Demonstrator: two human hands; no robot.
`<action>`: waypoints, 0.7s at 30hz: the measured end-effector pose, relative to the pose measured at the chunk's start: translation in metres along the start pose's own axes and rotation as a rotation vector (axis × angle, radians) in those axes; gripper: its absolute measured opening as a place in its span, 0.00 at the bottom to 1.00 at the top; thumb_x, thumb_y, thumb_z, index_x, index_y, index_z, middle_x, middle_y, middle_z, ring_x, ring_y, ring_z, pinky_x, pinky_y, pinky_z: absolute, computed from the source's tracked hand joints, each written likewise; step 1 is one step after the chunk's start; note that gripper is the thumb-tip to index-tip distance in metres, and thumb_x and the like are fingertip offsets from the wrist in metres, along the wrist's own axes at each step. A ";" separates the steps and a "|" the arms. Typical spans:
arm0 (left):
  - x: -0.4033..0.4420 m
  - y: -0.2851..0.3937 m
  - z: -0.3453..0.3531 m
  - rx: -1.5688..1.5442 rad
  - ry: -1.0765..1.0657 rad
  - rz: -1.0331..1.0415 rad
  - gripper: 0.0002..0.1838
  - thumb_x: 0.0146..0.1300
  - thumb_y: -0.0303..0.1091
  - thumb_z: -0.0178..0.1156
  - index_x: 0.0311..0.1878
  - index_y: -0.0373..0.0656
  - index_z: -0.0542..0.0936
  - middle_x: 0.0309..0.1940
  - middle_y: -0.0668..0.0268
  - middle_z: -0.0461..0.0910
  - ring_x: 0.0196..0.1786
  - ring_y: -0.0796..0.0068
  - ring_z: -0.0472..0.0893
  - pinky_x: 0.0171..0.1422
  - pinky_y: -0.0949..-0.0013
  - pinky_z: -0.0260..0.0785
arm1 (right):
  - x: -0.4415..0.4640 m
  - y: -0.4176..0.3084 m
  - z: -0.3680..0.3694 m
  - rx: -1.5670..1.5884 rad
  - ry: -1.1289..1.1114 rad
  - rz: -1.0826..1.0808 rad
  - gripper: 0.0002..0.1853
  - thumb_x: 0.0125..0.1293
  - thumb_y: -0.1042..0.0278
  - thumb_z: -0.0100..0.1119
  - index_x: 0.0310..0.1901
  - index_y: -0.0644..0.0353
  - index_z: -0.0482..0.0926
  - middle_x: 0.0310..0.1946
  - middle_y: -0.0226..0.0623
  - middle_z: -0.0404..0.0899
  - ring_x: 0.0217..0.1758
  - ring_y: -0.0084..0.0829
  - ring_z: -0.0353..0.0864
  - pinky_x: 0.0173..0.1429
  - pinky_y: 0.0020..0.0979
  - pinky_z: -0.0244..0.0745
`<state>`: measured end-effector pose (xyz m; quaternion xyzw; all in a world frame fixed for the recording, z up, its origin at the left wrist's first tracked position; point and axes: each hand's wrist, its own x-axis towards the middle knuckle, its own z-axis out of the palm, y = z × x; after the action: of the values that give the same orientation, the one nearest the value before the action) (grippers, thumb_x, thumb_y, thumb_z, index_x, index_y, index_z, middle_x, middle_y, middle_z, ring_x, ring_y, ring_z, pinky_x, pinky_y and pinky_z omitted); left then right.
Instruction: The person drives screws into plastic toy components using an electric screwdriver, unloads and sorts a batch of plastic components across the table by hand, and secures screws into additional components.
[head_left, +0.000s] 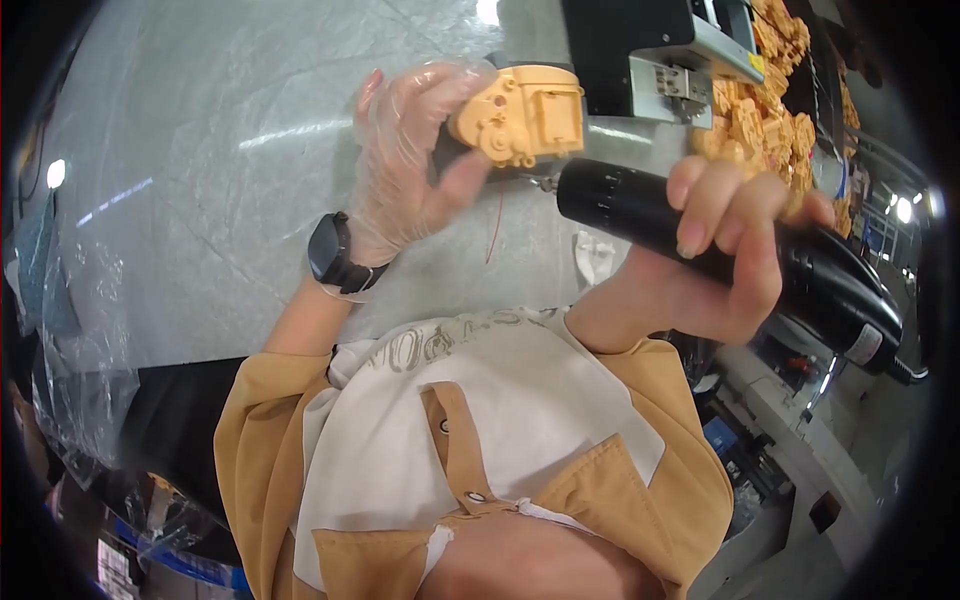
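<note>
My left hand (410,165), in a clear plastic glove with a black watch (330,250) at the wrist, grips an orange plastic housing (525,115) at its left side. Something dark shows under and behind the housing. In my bare right hand (725,235) is a black electric screwdriver (635,200), fingers wrapped round its body. Its metal tip points left, just below the housing's lower edge; whether the two touch is unclear. A thin red wire (495,230) hangs below the housing.
A black and metal machine (640,65) stands just right of the housing. Many orange parts (750,120) are heaped beyond it at the upper right. A small white crumpled item (594,257) lies on the grey table (230,200). Clear plastic sheeting (90,370) hangs at the left.
</note>
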<state>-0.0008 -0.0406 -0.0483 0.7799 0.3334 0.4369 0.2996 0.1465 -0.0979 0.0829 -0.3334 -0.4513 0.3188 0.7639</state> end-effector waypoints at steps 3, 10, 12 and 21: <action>-0.001 0.015 -0.014 0.032 0.009 0.041 0.30 0.43 0.55 0.63 0.50 0.53 0.73 0.49 0.67 0.69 0.56 0.66 0.67 0.65 0.51 0.41 | 0.002 0.008 -0.001 0.123 0.073 0.025 0.24 0.53 0.74 0.43 0.55 0.54 0.60 0.20 0.32 0.63 0.17 0.27 0.65 0.30 0.35 0.67; -0.006 0.024 -0.016 0.088 0.138 0.179 0.20 0.37 0.41 0.70 0.38 0.57 0.77 0.43 0.73 0.72 0.51 0.69 0.71 0.64 0.55 0.46 | 0.001 0.013 0.004 0.188 0.055 0.088 0.23 0.53 0.74 0.43 0.54 0.52 0.62 0.20 0.30 0.61 0.18 0.26 0.64 0.31 0.34 0.65; -0.008 0.026 -0.015 0.112 0.158 0.236 0.18 0.38 0.38 0.70 0.37 0.57 0.77 0.41 0.75 0.73 0.49 0.71 0.72 0.63 0.56 0.48 | 0.001 0.013 0.002 0.176 0.053 0.113 0.23 0.53 0.74 0.43 0.53 0.52 0.62 0.20 0.30 0.61 0.18 0.26 0.64 0.31 0.34 0.65; -0.007 0.031 -0.009 -0.003 0.139 0.259 0.14 0.39 0.28 0.65 0.33 0.52 0.76 0.33 0.75 0.72 0.42 0.74 0.72 0.54 0.62 0.61 | -0.001 0.003 0.000 0.171 0.064 0.140 0.21 0.53 0.74 0.43 0.52 0.52 0.63 0.20 0.30 0.60 0.19 0.26 0.64 0.33 0.34 0.64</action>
<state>-0.0036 -0.0624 -0.0242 0.7837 0.2493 0.5255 0.2181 0.1457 -0.0967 0.0802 -0.3077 -0.3733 0.3982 0.7794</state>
